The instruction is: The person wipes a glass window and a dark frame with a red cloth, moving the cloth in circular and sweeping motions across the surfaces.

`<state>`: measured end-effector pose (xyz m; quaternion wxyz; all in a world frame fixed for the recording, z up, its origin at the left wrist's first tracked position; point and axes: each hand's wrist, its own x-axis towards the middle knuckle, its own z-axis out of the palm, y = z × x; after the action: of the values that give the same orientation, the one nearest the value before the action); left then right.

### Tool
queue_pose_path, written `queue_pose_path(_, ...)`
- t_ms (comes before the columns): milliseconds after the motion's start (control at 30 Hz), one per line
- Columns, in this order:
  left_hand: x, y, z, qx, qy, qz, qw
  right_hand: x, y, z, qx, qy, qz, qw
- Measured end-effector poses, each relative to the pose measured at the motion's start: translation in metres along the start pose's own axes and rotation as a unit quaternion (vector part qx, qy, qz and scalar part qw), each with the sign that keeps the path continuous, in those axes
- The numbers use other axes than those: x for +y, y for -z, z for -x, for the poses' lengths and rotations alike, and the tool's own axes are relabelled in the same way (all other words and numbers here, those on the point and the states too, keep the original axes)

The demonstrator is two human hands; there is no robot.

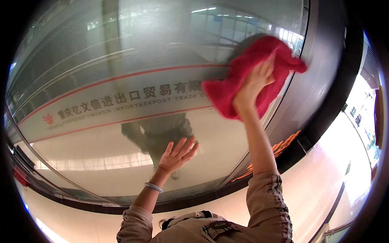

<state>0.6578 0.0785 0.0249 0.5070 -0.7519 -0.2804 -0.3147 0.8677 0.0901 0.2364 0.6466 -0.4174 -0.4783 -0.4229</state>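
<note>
A large glass pane (91,127) stands in front of me, crossed by a frosted band (170,106) with red edge lines and printed writing. My right hand (256,80) presses a crimson cloth (231,100) to the upper right of the pane, near its metal frame. The cloth is spread around the hand and slightly blurred. Lower and left of it, my left hand (179,155) is raised with its fingers apart, holding nothing. Whether it touches the glass I cannot tell. A pale bangle (154,187) circles the left wrist. My dark reflection shows in the pane.
A grey metal frame (299,91) borders the pane on the right, beside a dark panel with orange marks (285,142). Along the bottom runs a dark sill strip (182,203). Light, shiny floor (304,188) lies below and to the right. A red object (20,176) is at the far left.
</note>
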Motion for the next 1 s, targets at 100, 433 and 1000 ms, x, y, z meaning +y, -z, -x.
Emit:
queue_pose_path(100,-0.002,-0.005,0.022,-0.022,0.004,0.052,0.998,-0.065,0.021,0.053,-0.647,0.194,0.055,0.735)
queue_pose_path(433,0.01,-0.003,-0.005,-0.006,-0.015,0.033,0.999,0.029,0.025,0.056,-0.459,-0.112,-0.063,0.879)
queue_pose_path(1000,0.043,0.058,0.043,0.102,-0.046,0.257,0.96,-0.042,0.059,0.141,-0.748,-0.093,-0.317,0.576)
